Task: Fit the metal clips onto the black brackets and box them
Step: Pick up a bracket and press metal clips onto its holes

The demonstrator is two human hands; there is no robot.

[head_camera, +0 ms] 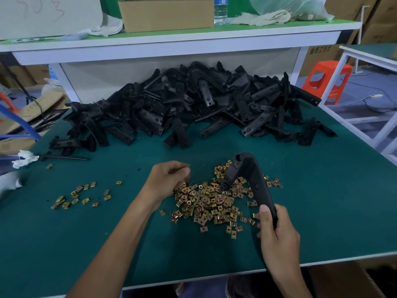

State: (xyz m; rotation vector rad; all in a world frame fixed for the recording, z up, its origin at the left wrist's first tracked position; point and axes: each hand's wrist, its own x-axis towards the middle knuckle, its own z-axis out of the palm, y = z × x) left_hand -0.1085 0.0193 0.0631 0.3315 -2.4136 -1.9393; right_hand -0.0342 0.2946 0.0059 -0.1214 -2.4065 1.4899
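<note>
Right hand (279, 237) grips the near end of one black bracket (249, 171), fingers and thumb wrapped round it. The bracket rises toward 11 o'clock above the clip pile (206, 205). Left hand (169, 179) sits at the pile's 10 o'clock edge, fingers curled with tips drawn together; whether they pinch a clip cannot be told. The bracket heap (193, 104) lies at 12 o'clock on the surface (322, 211), a loose scatter of clips (79, 196) at 9 o'clock.

Judgement: the bracket looks rigid, light moulded plastic, best held by the long arm with the holed end free. Clips appear small, thin, springy and likely sharp-edged; pinch them by the flat sides.
</note>
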